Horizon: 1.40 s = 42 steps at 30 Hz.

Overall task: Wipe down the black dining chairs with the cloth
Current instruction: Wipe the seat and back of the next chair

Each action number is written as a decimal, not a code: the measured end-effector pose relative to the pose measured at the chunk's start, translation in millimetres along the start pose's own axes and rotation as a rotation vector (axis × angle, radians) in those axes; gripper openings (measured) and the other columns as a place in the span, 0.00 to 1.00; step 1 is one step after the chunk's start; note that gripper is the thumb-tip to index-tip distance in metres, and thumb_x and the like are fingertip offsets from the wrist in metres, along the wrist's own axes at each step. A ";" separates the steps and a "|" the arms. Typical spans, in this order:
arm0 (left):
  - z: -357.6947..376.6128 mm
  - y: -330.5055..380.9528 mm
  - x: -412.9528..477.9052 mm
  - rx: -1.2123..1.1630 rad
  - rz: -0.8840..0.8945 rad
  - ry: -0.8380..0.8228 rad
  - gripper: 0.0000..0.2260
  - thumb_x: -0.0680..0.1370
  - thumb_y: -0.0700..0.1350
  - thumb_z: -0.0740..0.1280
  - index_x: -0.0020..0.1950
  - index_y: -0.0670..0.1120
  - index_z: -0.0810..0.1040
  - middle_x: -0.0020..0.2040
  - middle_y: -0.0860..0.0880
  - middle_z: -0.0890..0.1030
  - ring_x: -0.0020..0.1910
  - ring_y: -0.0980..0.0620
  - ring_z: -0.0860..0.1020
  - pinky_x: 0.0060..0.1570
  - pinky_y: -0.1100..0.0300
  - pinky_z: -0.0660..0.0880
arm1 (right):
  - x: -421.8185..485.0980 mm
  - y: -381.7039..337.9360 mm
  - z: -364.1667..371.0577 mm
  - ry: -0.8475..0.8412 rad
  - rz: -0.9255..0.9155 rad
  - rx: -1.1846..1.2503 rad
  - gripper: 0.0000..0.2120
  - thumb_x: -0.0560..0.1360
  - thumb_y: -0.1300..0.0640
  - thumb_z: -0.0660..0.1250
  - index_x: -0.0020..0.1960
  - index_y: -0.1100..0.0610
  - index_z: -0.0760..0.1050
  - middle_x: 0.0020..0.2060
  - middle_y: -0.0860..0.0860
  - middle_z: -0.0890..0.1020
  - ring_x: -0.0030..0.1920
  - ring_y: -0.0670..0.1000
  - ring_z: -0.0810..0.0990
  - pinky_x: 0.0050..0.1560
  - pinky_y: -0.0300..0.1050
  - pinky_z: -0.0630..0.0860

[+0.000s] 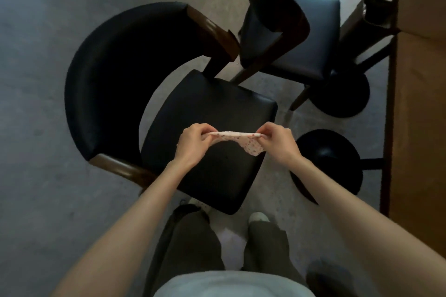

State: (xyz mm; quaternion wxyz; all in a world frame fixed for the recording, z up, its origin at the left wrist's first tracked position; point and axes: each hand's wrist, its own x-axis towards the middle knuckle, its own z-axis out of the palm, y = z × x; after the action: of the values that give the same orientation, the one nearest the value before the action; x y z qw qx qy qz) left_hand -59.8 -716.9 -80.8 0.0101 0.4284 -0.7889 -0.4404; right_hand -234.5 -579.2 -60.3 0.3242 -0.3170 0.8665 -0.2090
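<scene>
Legible text, labels, brands, numbers, signs: none. The cloth [239,138] bears a small speckled print, too fine to read as lettering. The black chair [205,108] shows plain dark upholstery with no readable marking.

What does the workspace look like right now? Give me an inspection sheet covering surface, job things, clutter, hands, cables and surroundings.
Surface: near chair seat, black and glossy, inside a curved black backrest with wooden arm ends.
Job's things: cloth, white with small red specks, stretched between both hands over the seat; second black chair behind, next to the table.
Clutter: blurred dark shape at lower right, cannot identify.
Grippers: left hand and right hand each pinch one end of the cloth with curled fingers.
Cables: nothing seen.
Surroundings: grey floor; wooden table on the right; round black pedestal bases beside its edge.
</scene>
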 end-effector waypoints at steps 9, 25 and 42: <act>61.5 -33.9 9.9 -0.008 -0.147 0.356 0.08 0.77 0.41 0.67 0.55 0.50 0.80 0.52 0.53 0.78 0.51 0.58 0.76 0.43 0.71 0.70 | 63.9 31.8 26.0 -0.083 -0.261 -0.023 0.06 0.75 0.61 0.69 0.46 0.51 0.74 0.44 0.46 0.78 0.45 0.43 0.76 0.37 0.33 0.69; 181.4 -195.3 62.1 0.195 0.117 0.487 0.14 0.77 0.49 0.67 0.63 0.52 0.78 0.45 0.55 0.76 0.46 0.56 0.74 0.51 0.53 0.74 | 164.9 140.2 195.5 -0.100 -0.790 -0.126 0.16 0.75 0.56 0.67 0.62 0.46 0.76 0.38 0.37 0.77 0.39 0.40 0.78 0.45 0.41 0.75; 196.0 -254.5 27.4 0.309 -0.015 0.758 0.14 0.79 0.50 0.65 0.64 0.53 0.78 0.58 0.51 0.75 0.58 0.51 0.70 0.61 0.54 0.68 | 171.2 114.1 265.4 -0.098 -1.168 -0.696 0.31 0.73 0.26 0.52 0.73 0.32 0.56 0.74 0.44 0.58 0.67 0.53 0.57 0.66 0.52 0.56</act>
State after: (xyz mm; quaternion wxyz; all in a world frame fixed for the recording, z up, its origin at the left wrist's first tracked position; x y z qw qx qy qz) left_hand 15.5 -663.5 -389.8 0.2327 0.5625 -0.7831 -0.1276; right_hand -198.3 -656.8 -385.0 0.0763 -0.8278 0.5541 -0.0441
